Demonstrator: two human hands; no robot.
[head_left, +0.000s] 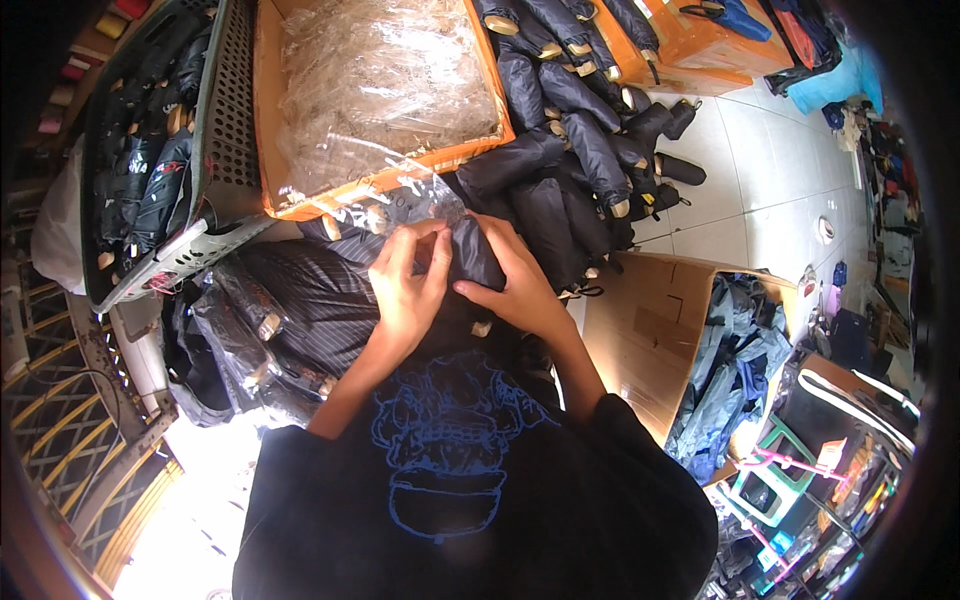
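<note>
In front of my chest, my right hand (518, 278) is wrapped round a black folded umbrella (474, 254) in a dark fabric sleeve. My left hand (408, 285) is beside it, thumb and forefinger pinched on a clear plastic bag (428, 203). The bag's film spreads out above my fingers toward the carton. How far the bag covers the umbrella I cannot tell. Below my hands lies black striped fabric (320, 290), with packed umbrellas in clear film (245, 325) next to it on the left.
Ahead stands an orange-edged carton (385, 165) full of clear plastic bags (375, 70). A grey perforated crate (228, 120) with black umbrellas is at the left. Many more sleeved umbrellas (590, 150) are heaped right of the carton. An open cardboard box (640, 335) holds blue-grey fabric.
</note>
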